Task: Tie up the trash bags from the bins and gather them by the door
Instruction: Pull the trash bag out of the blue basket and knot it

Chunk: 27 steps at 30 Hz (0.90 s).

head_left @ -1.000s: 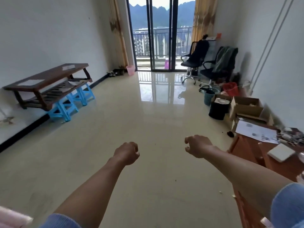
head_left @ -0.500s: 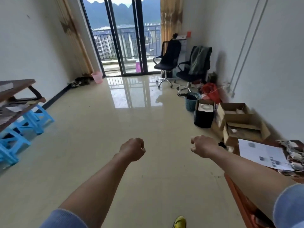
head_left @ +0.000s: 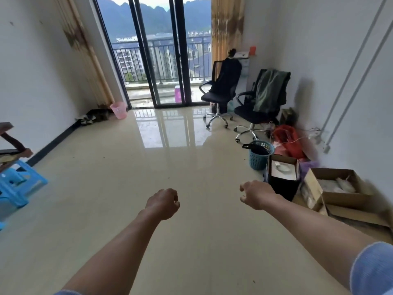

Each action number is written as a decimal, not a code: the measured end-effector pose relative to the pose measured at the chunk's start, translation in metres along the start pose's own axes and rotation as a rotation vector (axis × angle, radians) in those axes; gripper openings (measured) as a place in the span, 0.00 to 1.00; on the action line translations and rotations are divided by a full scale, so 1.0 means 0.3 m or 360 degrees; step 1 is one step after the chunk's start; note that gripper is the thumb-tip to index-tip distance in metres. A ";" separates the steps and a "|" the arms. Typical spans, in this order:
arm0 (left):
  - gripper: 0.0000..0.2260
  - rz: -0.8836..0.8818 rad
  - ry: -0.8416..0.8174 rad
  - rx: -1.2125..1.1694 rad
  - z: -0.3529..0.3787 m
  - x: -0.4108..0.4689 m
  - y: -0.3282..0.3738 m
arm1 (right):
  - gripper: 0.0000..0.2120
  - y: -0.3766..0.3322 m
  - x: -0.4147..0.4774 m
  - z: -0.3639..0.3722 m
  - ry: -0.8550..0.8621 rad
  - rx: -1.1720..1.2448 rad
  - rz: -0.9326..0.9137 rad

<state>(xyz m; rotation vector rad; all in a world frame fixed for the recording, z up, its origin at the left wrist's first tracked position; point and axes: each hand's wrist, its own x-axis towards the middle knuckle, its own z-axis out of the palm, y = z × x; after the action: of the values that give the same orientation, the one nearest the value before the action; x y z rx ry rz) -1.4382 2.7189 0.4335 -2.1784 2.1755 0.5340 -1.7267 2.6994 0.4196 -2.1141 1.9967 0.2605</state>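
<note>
Glossy tiled floor (head_left: 170,167), blue bin (head_left: 258,157) with black trash bag (head_left: 255,148) at 12 o'clock from right hand (head_left: 256,194), well apart; left hand (head_left: 163,203) and right both loosely curled, empty.

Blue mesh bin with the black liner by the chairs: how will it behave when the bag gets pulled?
The blue mesh bin looks like light plastic, so it may lift or tip. The black liner looks thin and floppy, probably sagging.

Bare room, clutter along the right wall.
Two black office chairs (head_left: 221,90) near the balcony door (head_left: 157,60); open cardboard boxes (head_left: 336,188) by the wall; blue stools (head_left: 17,184) at left.
</note>
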 end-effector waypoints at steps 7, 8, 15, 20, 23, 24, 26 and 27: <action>0.10 0.0164 -0.0071 0.0003 -0.068 0.746 0.018 | 0.18 0.060 0.653 -0.067 -0.0061 0.0023 0.0141; 0.10 0.0192 -0.0089 0.0019 -0.095 0.852 0.027 | 0.18 0.080 0.735 -0.091 -0.0087 0.0038 0.0191; 0.10 0.0423 -0.0144 0.0115 -0.316 1.535 0.217 | 0.16 0.264 1.177 -0.259 -0.0062 0.0238 0.0489; 0.09 0.0635 -0.0238 0.0085 -0.289 1.940 0.464 | 0.09 0.481 1.482 -0.289 -0.0084 0.0254 0.0655; 0.09 0.0682 -0.0296 0.0083 -0.234 2.191 0.599 | 0.10 0.630 1.706 -0.265 -0.0137 0.0286 0.0729; 0.09 0.0687 -0.0324 0.0086 -0.218 2.273 0.639 | 0.10 0.677 1.785 -0.258 -0.0160 0.0302 0.0744; 0.09 0.0683 -0.0388 0.0106 -0.201 2.430 0.709 | 0.09 0.769 1.940 -0.264 -0.0221 0.0318 0.0767; 0.09 0.0676 -0.0422 0.0102 -0.200 2.511 0.740 | 0.08 0.810 2.014 -0.272 -0.0256 0.0331 0.0784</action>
<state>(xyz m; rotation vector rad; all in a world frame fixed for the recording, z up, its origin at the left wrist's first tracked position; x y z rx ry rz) -1.6618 1.9680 0.3517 -1.5085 2.4591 0.7057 -1.9347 2.0848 0.3203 -1.4110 2.3005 0.2762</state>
